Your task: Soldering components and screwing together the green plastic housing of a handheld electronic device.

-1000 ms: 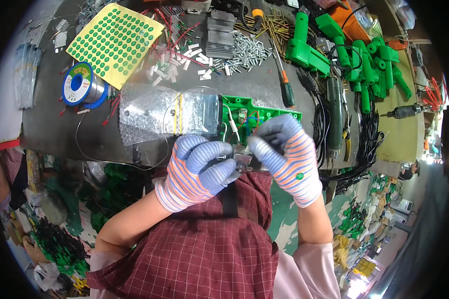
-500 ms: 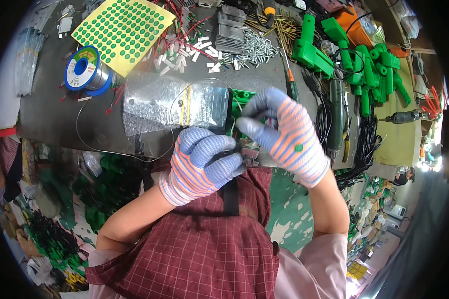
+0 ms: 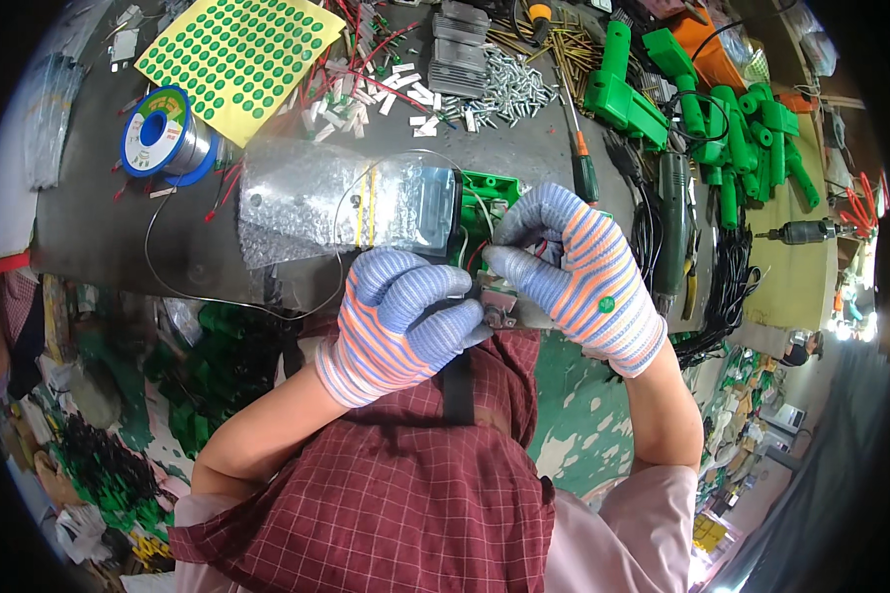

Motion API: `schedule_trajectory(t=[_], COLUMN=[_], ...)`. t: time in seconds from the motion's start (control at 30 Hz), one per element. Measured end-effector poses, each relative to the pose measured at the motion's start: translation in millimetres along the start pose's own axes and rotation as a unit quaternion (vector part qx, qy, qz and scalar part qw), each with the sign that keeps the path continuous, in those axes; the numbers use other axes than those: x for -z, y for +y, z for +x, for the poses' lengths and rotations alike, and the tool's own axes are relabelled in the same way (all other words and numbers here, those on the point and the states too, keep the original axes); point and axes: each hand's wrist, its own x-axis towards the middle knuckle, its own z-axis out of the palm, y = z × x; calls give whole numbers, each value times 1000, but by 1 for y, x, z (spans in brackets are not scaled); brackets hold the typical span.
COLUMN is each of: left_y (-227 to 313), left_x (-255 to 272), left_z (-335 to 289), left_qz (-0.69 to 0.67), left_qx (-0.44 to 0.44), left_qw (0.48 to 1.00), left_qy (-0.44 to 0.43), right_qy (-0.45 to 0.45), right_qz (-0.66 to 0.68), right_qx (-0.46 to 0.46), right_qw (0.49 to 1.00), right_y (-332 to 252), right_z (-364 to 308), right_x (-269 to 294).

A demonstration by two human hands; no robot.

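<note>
Green housing partly behind the right hand, open on the bench. With fingertips almost pinched together there, beside a pale wire; cannot tell whether gripping it. On the left hand, bent beside a small metal part, grip likewise unclear. Probably wiring; seems to call next for settling the wire in place. Farther out, solder spool.
</note>
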Motion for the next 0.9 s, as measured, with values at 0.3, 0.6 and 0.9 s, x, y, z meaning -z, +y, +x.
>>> schedule_trajectory(t=[0.3, 0.6, 0.9], left_y=[0, 19, 17], left_x=[5, 24, 19], left_z=[3, 33, 37], left_qz=[15, 43, 51], left_qx=[-10, 29, -3], left_qw=[999, 985, 982], left_qy=[-31, -164, -181], right_qy=[-75, 251, 206], right_qz=[-238, 125, 315], right_qx=[127, -59, -73], right_qw=[960, 958, 924], right_y=[-2, 41, 54], right_z=[6, -75, -54], right_x=[5, -37, -53])
